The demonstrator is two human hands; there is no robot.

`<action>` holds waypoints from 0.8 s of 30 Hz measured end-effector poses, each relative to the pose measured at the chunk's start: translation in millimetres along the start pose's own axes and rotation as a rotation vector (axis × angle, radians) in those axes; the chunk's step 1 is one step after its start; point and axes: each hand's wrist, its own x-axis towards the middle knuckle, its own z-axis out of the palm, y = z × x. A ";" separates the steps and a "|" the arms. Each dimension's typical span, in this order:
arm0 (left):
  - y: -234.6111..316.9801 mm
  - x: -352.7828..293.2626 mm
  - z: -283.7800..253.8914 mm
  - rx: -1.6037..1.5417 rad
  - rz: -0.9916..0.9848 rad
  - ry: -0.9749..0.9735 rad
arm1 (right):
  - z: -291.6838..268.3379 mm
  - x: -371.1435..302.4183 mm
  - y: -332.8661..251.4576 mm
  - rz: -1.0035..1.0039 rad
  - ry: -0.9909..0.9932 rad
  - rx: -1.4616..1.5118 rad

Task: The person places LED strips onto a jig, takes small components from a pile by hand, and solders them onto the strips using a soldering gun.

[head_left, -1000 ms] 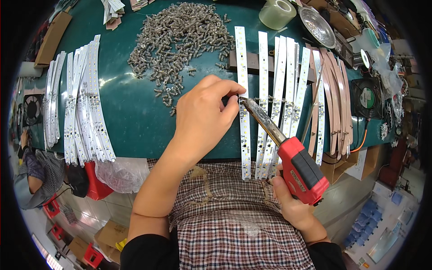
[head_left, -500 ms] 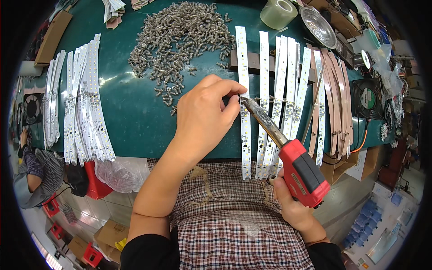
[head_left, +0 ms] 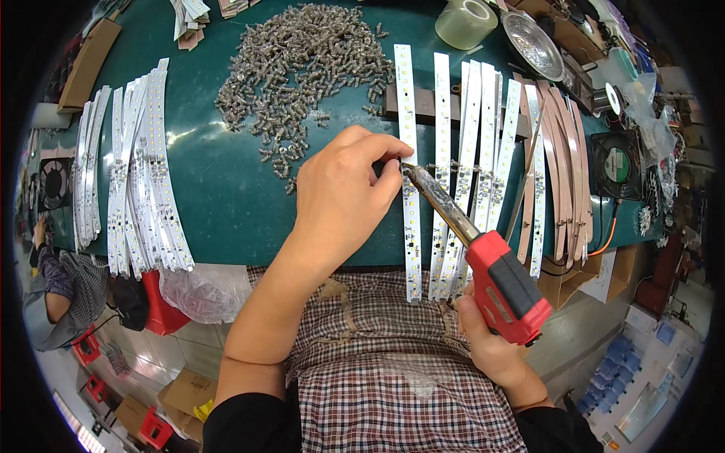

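My left hand (head_left: 340,200) is closed in a pinch beside a white LED strip board (head_left: 411,234), its thumb and forefinger at the strip's left edge. Whatever small dark piece sits between those fingertips is mostly hidden. In my right hand (head_left: 492,353) is a red and black soldering gun (head_left: 510,291), gripped by its handle. Its long metal tip slants up to the left and meets the strip right at my left fingertips. Several more LED strips (head_left: 467,113) lie side by side just to the right, their upper parts across a brown bar (head_left: 424,106).
A heap of small metal-and-glass parts (head_left: 302,60) covers the green table's far middle. LED strip stacks (head_left: 143,174) lie at left. At right are brown-backed strips (head_left: 563,174), a black fan (head_left: 615,167), a metal dish (head_left: 533,47), a tape roll (head_left: 467,24) and a solder spool (head_left: 613,100).
The soldering gun's body has shifted very slightly to the left, and the strip has moved a touch with it. The tip stays at my left fingertips, and my left hand holds its pinch.
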 end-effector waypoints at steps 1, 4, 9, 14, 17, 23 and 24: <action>0.1 -0.3 -0.2 -0.008 -0.011 -0.005 | 0.8 -0.8 0.3 -0.066 0.002 0.014; 0.6 0.2 -0.3 -0.020 -0.020 -0.013 | -0.6 -7.3 4.0 -0.133 0.017 0.033; 3.2 1.9 0.4 -0.020 -0.026 -0.023 | -10.6 -14.8 10.5 -0.130 0.017 0.020; 4.8 1.8 -1.6 -0.032 -0.047 -0.026 | -23.2 -20.6 -4.6 -0.033 0.322 0.194; 5.6 0.9 -1.2 -0.044 -0.053 -0.037 | -38.1 -2.2 -16.4 -0.206 0.656 0.287; 10.7 -1.5 -1.7 -0.035 -0.018 -0.057 | -91.1 32.3 16.0 -0.202 0.943 -0.091; 10.7 -2.5 -0.9 -0.010 0.013 -0.063 | -92.9 40.3 27.2 -0.249 0.926 -0.087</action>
